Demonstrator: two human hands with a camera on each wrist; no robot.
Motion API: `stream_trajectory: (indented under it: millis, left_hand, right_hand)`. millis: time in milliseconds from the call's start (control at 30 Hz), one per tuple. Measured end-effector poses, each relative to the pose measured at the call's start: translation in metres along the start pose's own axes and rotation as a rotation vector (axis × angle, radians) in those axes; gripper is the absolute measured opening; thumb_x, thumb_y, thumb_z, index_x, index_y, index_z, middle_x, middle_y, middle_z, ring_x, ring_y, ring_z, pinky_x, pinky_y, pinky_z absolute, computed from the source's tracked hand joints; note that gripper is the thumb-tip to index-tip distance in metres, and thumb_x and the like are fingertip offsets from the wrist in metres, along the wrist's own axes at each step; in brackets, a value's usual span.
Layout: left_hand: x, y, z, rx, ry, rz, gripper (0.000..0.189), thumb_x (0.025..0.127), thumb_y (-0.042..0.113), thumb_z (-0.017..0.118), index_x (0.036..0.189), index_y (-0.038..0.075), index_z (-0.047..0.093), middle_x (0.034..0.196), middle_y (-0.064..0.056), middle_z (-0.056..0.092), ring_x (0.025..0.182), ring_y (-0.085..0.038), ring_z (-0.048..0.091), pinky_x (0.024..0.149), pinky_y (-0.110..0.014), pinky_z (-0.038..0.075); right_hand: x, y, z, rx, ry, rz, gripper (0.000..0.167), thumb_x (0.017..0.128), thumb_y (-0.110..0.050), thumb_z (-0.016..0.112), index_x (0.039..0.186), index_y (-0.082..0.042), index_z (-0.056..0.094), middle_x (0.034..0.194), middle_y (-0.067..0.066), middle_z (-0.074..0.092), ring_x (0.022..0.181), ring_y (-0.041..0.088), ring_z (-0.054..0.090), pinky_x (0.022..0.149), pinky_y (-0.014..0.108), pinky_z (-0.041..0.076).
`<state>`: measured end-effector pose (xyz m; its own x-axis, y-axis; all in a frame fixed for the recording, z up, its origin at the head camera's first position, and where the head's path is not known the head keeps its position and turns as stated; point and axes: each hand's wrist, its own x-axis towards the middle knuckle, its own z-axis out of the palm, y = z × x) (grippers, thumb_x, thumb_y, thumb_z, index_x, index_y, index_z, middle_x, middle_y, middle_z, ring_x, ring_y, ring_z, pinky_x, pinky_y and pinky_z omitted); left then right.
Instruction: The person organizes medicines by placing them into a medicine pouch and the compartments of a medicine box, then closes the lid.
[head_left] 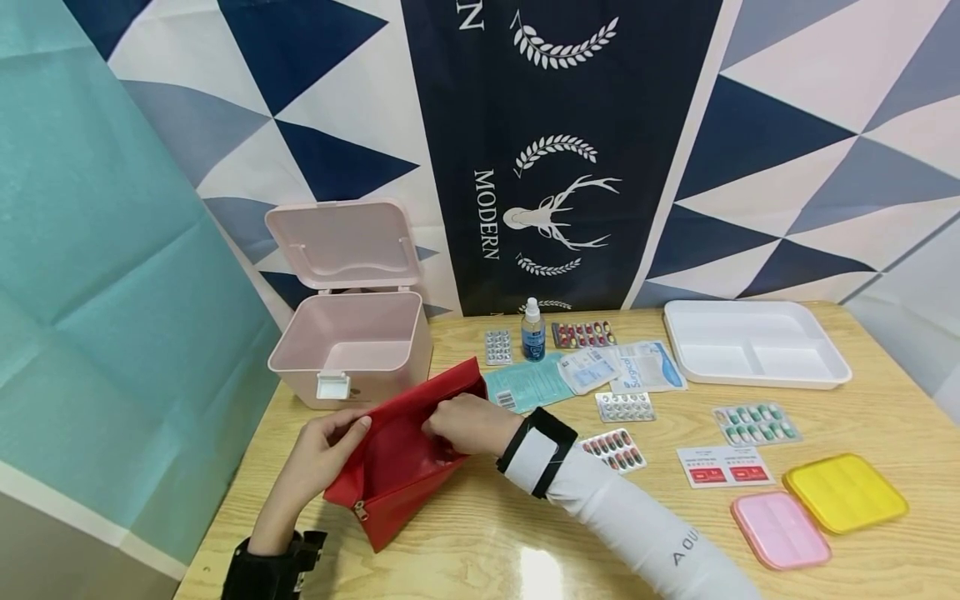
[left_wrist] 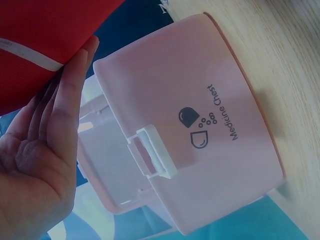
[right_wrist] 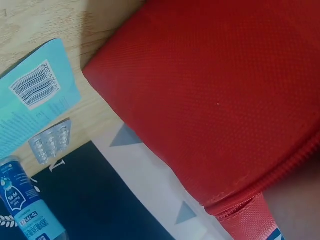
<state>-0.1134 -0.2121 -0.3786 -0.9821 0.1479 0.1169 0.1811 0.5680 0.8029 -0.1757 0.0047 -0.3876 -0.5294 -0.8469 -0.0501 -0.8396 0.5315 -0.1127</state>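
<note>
A red zipper pouch (head_left: 408, 454) is held with its mouth open above the table, in front of the pink medicine chest (head_left: 352, 342). My left hand (head_left: 322, 454) pinches its left rim, thumb on the near side and fingers behind. In the left wrist view, those fingers (left_wrist: 60, 110) lie against the red fabric. My right hand (head_left: 472, 423) reaches into the pouch from the right. Its fingertips are hidden inside, so whether it holds anything does not show. From the right wrist, the pouch's outer side (right_wrist: 215, 95) covers most of the view.
The chest's lid (head_left: 345, 246) stands raised. A spray bottle (head_left: 533, 332), a teal packet (head_left: 528, 383), blister packs (head_left: 756, 423) and a card (head_left: 724, 466) lie rightward. Farther right are a white tray (head_left: 757, 379), a yellow case (head_left: 846, 493) and a pink case (head_left: 780, 530).
</note>
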Motion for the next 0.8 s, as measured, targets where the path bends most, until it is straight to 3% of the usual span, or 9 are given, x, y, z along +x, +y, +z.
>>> stream_trajectory:
  millis: [367,567,800]
  left_hand:
    - [0.000,-0.001,0.000,0.007,0.002,-0.010,0.027,0.092,0.022,0.055,0.111,0.006,0.065,0.102,-0.010,0.068,0.078,-0.007,0.061,0.067,-0.020,0.051]
    - [0.000,-0.001,-0.001,-0.001,0.002,-0.012,0.027,0.092,0.022,0.055,0.112,0.006,0.064,0.101,-0.012,0.068,0.077,-0.007,0.061,0.065,-0.021,0.051]
    - [-0.001,0.001,0.000,-0.012,0.000,-0.012,0.028,0.092,0.021,0.055,0.113,0.005,0.064,0.101,-0.012,0.068,0.077,-0.008,0.061,0.065,-0.021,0.051]
  right_hand:
    - [-0.010,0.007,0.001,0.041,0.104,-0.062,0.005,0.083,-0.014,0.064,0.079,-0.016,0.066,0.069,-0.008,0.061,0.060,0.004,0.050,0.058,0.015,0.037]
    - [-0.025,0.009,-0.007,0.041,0.174,-0.060,0.008,0.087,-0.022,0.061,0.091,-0.018,0.066,0.086,-0.008,0.066,0.082,0.009,0.058,0.073,0.023,0.044]
    - [-0.055,0.023,-0.016,0.087,0.371,-0.050,0.011,0.085,-0.014,0.062,0.096,-0.013,0.066,0.093,-0.004,0.064,0.090,0.011,0.057,0.082,0.029,0.046]
